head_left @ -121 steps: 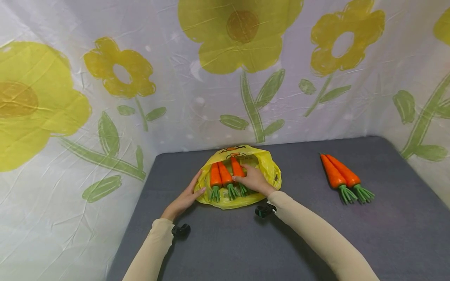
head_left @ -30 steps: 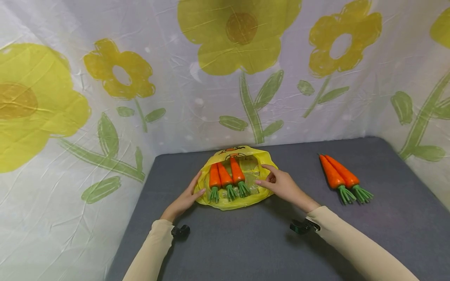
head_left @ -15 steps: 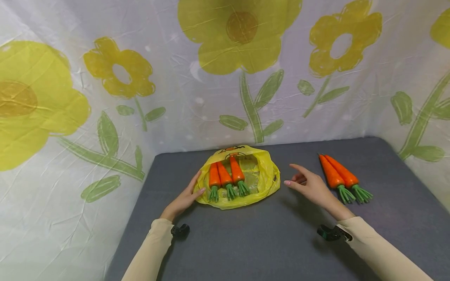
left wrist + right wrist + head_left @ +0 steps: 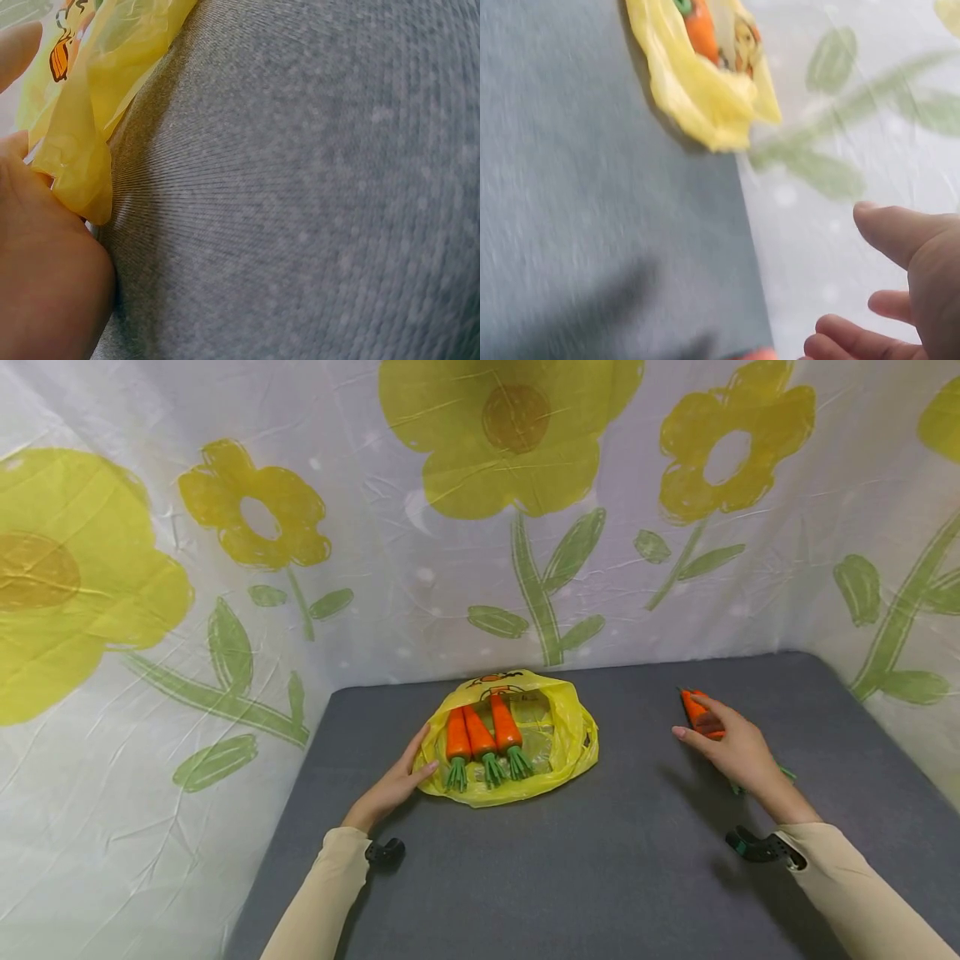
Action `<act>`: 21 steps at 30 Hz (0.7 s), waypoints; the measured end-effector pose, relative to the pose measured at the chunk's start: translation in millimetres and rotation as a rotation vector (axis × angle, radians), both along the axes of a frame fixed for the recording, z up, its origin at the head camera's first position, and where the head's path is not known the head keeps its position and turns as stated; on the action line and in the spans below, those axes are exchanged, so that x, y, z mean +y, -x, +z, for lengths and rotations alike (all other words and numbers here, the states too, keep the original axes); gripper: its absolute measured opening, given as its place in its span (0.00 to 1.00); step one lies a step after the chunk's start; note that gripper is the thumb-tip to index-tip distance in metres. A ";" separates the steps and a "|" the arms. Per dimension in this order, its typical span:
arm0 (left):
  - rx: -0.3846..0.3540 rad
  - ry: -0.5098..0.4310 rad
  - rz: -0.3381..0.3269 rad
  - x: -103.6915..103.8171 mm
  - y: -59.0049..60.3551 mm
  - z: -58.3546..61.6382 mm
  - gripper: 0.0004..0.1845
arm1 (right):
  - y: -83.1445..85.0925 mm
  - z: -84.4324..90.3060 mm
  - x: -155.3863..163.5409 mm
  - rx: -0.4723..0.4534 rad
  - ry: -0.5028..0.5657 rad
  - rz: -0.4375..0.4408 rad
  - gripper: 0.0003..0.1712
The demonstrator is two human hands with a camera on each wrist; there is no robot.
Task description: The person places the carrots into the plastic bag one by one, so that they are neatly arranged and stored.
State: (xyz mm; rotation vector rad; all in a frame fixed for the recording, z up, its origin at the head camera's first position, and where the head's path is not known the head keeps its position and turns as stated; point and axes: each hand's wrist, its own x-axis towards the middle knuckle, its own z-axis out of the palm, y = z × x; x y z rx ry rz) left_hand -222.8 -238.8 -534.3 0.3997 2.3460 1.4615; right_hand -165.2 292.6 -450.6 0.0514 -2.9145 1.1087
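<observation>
A yellow plastic bag (image 4: 575, 735) lies with its mouth toward me, three orange carrots (image 4: 506, 723) with green tops inside. My left hand (image 4: 392, 787) holds the bag's left rim, thumb over the edge and fingers along the outer side. In the left wrist view yellow film (image 4: 79, 161) bunches against that palm. Over on the right, my right hand (image 4: 738, 752) hovers above two more carrots (image 4: 693, 706), thumb and fingers apart, hiding most of them. A blurred bit of orange (image 4: 759, 355) shows below its fingers in the right wrist view.
The grey cloth-covered table (image 4: 555, 877) runs back to a white curtain (image 4: 420, 610) printed with yellow flowers, which also hangs along both sides. Dark bands (image 4: 386, 853) sit at both wrists.
My right hand has let go of the third carrot inside the bag, drawn back out and moved right to above the two carrots there. The left hand has stayed at the bag's rim.
</observation>
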 end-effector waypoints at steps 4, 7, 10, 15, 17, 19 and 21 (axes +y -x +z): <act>-0.003 0.004 0.007 0.1 -0.1 0.2 0.40 | 1.0 -2.7 15.4 0.003 -0.027 -0.044 0.47; -0.008 0.001 0.008 0.6 0.2 0.7 0.40 | 1.3 -7.3 25.8 0.023 -0.050 -0.056 0.46; -0.011 -0.001 0.008 0.8 0.6 0.9 0.40 | 0.9 -11.1 34.1 0.028 -0.058 -0.058 0.45; -0.011 -0.003 0.009 0.2 1.4 0.1 0.40 | 1.7 -14.1 39.5 -0.010 -0.066 -0.047 0.46; -0.012 -0.003 0.010 0.2 1.5 -0.4 0.40 | 2.6 -15.0 39.7 -0.016 -0.073 -0.045 0.46; -0.014 -0.002 0.015 0.6 1.1 -0.4 0.40 | 3.2 -15.5 39.6 -0.020 -0.080 -0.042 0.45; -0.018 -0.002 0.017 1.0 0.8 -0.2 0.40 | 3.6 -16.0 39.4 -0.018 -0.082 -0.040 0.44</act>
